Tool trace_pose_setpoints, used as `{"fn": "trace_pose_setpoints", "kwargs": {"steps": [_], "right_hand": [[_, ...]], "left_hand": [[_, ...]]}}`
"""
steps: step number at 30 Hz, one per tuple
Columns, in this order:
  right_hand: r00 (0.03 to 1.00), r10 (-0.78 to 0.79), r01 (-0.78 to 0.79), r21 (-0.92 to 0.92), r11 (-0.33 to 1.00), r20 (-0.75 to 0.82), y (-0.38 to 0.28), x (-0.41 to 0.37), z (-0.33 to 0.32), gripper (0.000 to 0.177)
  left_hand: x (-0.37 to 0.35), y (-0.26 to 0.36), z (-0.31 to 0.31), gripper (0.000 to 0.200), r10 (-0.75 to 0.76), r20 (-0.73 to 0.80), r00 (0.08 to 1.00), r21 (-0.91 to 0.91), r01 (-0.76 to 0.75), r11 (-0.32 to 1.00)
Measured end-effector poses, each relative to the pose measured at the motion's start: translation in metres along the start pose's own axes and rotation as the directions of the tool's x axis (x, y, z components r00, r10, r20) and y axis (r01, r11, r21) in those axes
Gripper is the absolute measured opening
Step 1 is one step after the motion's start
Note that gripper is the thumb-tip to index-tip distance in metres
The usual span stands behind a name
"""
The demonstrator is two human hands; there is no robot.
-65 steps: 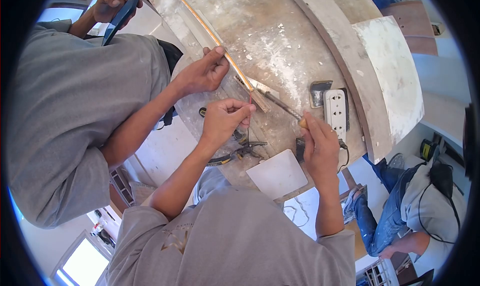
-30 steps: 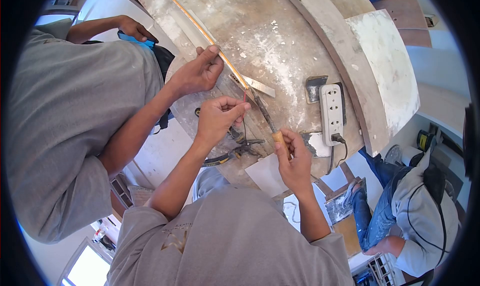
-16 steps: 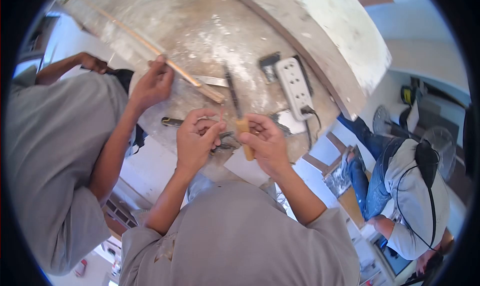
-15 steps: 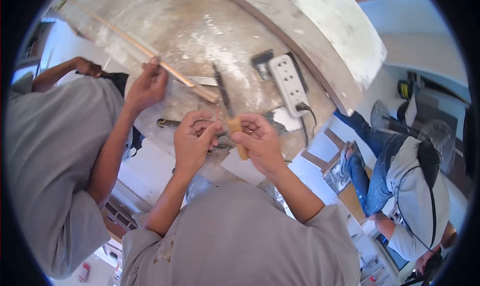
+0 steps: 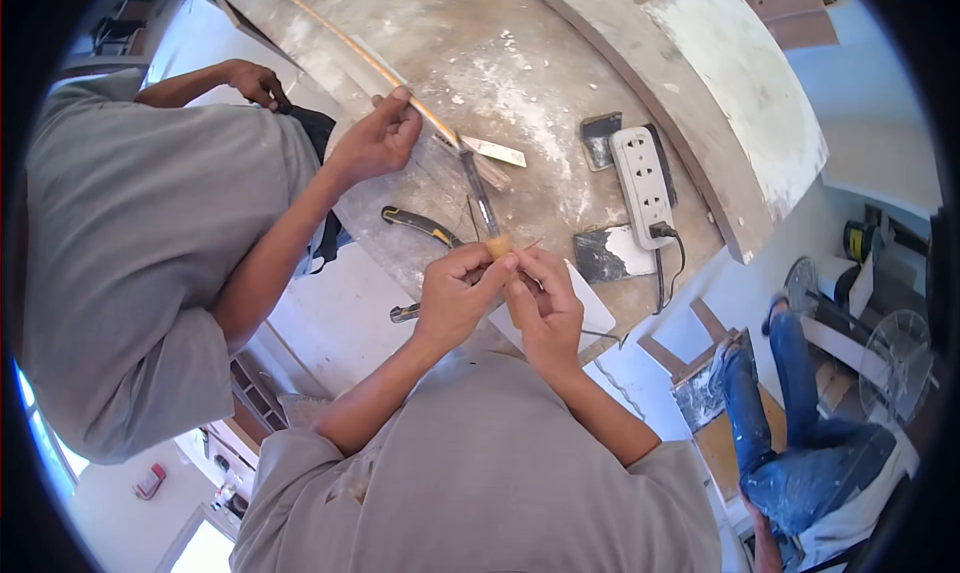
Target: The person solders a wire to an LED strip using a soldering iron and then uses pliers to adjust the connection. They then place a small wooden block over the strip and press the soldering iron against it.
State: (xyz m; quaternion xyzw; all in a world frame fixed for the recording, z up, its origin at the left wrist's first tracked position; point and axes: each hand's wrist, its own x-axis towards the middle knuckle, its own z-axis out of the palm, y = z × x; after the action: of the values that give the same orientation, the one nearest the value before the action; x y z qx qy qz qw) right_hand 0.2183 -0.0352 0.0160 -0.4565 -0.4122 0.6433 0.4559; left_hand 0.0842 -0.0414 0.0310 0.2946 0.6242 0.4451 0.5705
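at the far left a co-worker in a grey shirt stands by the table, one hand low at the hip. the co-worker's other hand reaches over the tabletop, thumb and fingers pinched on a long thin orange and white strip, which runs slantwise from the top edge down to the middle of the table. pliers with black and yellow handles lie below that hand, and a black and yellow tool handle shows near the table's edge.

the person's left hand is curled nearly closed, thumb and fingertips on the wooden handle of a soldering iron. the iron's tip is at the end of the strip; whether they touch is hard to tell. just right of the tip lie a flat metal piece and a short stick.

the right hand is also curled nearly closed, thumb and fingers about the lower part of the same handle. a thin reddish wire sticks out by its fingertips; its grip on that cannot be told. a white plate lies partly under this hand. farther right are a small dark box, a white power strip with a black plug in it, and a curved board.
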Motion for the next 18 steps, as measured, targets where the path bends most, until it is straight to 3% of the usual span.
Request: {"fn": "trace_pose_setpoints", "kwargs": {"steps": [3, 6, 9, 12, 15, 18], "right_hand": [[0.995, 0.078, -0.076, 0.041, 0.996, -0.058, 0.006, -0.002, -0.016, 0.035], [0.942, 0.335, -0.334, 0.229, 0.914, 0.035, 0.007, 0.008, -0.031, 0.036], [0.902, 0.428, -0.413, 0.388, 0.824, 0.051, 0.01, 0.012, -0.036, 0.033], [0.869, 0.48, -0.479, 0.448, 0.755, 0.119, 0.008, 0.011, -0.043, 0.03], [0.885, 0.432, -0.461, 0.45, 0.765, 0.172, 0.0, 0.013, -0.045, 0.025], [0.9, 0.405, -0.434, 0.391, 0.812, 0.159, -0.004, 0.015, -0.045, 0.026]], "left_hand": [[-0.002, -0.009, 0.0, 0.021, -0.002, 0.044, 0.999, 0.171, -0.006, 0.985], [-0.009, 0.0, 0.018, 0.021, 0.012, 0.027, 1.0, 0.026, -0.012, 1.0], [-0.011, -0.001, 0.023, 0.022, 0.026, -0.013, 1.0, 0.067, -0.025, 0.997], [-0.01, 0.0, 0.021, 0.023, -0.01, -0.012, 1.0, 0.188, 0.011, 0.982], [-0.014, -0.001, 0.034, 0.023, 0.073, -0.035, 0.997, -0.024, -0.074, 0.997], [-0.018, -0.002, 0.036, 0.024, 0.025, -0.058, 0.998, 0.025, -0.024, 0.999]]}}
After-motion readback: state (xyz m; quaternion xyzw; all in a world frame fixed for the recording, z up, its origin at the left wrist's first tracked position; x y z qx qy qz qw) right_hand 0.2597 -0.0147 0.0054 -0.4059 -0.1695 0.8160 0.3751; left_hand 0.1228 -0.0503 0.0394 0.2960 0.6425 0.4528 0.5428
